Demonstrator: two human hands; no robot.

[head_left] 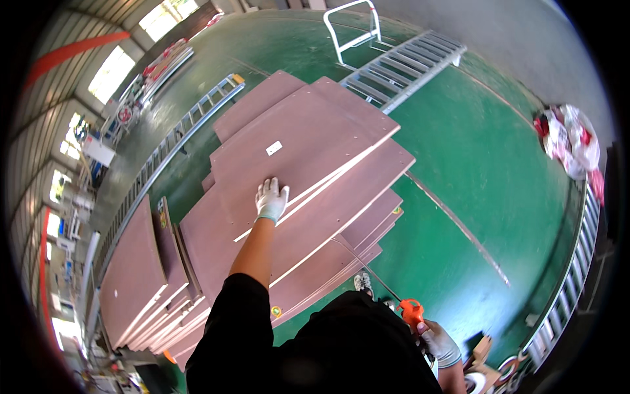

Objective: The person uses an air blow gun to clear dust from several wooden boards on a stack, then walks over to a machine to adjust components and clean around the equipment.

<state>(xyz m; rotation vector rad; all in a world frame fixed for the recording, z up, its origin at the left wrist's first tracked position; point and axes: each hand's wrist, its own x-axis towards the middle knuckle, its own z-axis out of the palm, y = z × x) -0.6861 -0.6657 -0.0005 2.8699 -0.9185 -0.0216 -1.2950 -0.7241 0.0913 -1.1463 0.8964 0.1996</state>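
My left hand (271, 200), in a pale glove, lies with its fingers spread on a brown board (308, 128) near the board's light-coloured edge. A small white label (273, 148) is stuck on that board beyond my fingertips. At the lower right, my right hand (441, 344), also gloved, is closed round an orange air blow gun (411, 310). Its long thin nozzle (377, 276) slants up and left toward the edge of the stack. Below the top board, more brown boards (371, 174) lie staggered on one another. My body partly hides the right hand's fingers.
Another stack of brown boards (134, 276) stands at the left. A conveyor (164, 154) runs behind it. A white-framed cart (354, 46) and a roller conveyor (410, 65) are at the far side. Bagged scrap (571, 141) and tape rolls (476, 381) lie at the right.
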